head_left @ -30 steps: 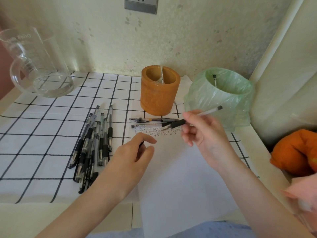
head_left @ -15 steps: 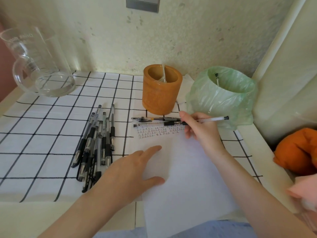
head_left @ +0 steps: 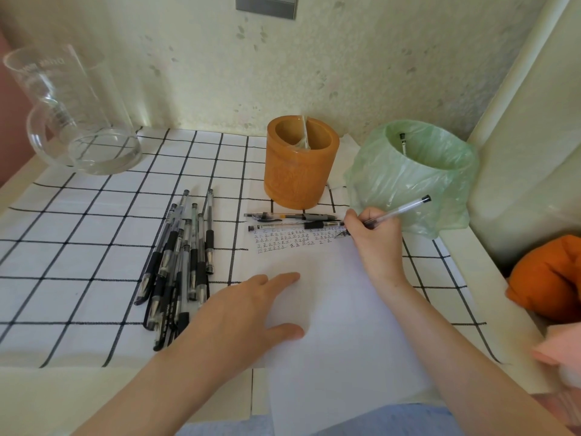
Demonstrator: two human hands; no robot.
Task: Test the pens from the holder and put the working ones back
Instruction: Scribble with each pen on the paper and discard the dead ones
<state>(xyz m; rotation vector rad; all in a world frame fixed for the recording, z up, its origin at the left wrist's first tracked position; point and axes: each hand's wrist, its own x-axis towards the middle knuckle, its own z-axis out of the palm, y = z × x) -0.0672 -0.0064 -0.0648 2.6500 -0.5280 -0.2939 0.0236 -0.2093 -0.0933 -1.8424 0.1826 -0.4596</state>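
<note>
1 holder (head_left: 298,171) | 1 bin (head_left: 408,190) | 2 pens (head_left: 295,217) on paper (head_left: 330,309) | right hand (head_left: 374,237) grips third pen (head_left: 399,210), tip now lowered to paper | left hand (head_left: 239,313) flat

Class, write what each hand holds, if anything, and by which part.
Right hand pinches the clear pen at its black grip near the tip; left hand holds nothing, flat on the paper.

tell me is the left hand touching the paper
Touching. The head view shows the left hand lying flat on the paper, with its fingertips and thumb resting on the sheet and no gap visible.
</note>
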